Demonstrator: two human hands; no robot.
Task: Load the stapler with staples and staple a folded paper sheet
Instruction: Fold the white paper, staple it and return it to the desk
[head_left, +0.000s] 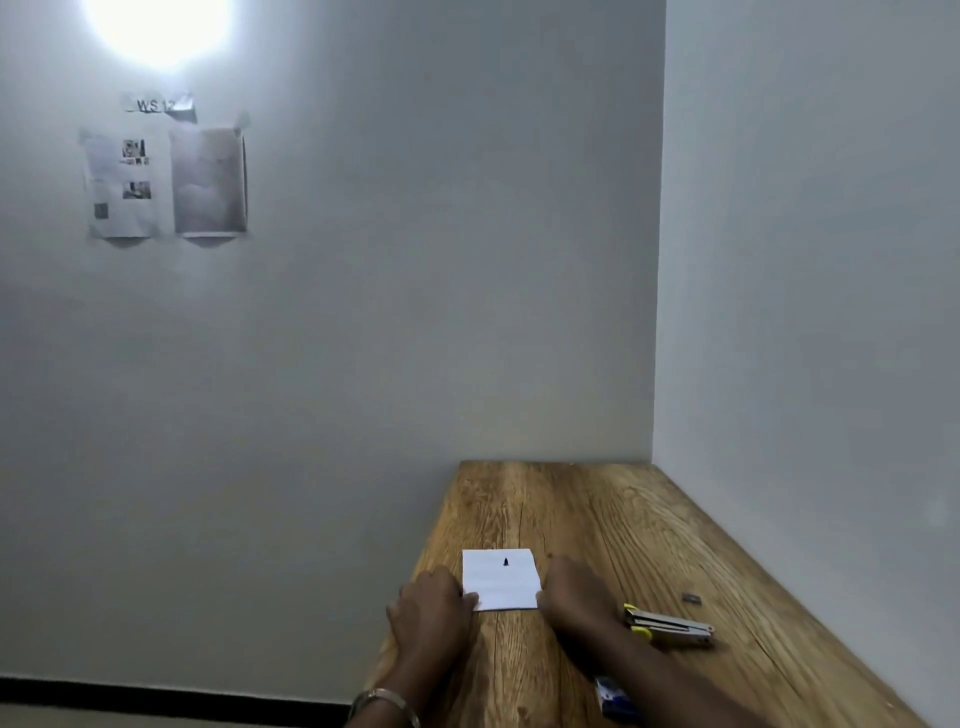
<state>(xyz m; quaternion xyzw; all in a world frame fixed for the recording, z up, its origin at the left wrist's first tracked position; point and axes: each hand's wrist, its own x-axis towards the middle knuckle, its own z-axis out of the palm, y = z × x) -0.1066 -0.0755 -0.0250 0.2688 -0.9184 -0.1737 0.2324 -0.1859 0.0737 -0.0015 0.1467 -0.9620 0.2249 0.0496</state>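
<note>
Folded paper sheet (500, 579) — flat, white, rectangular

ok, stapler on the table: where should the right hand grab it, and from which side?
Probably from above, across the middle of the stapler. It lies flat and opened out on the table, long axis running left-right, yellow end toward the right hand. Both long sides look clear for a thumb-and-fingers pinch.

A wooden table (649, 525) meets grey walls; two printed sheets (166, 184), seemingly taped, hang below a lamp (158, 26).
</note>
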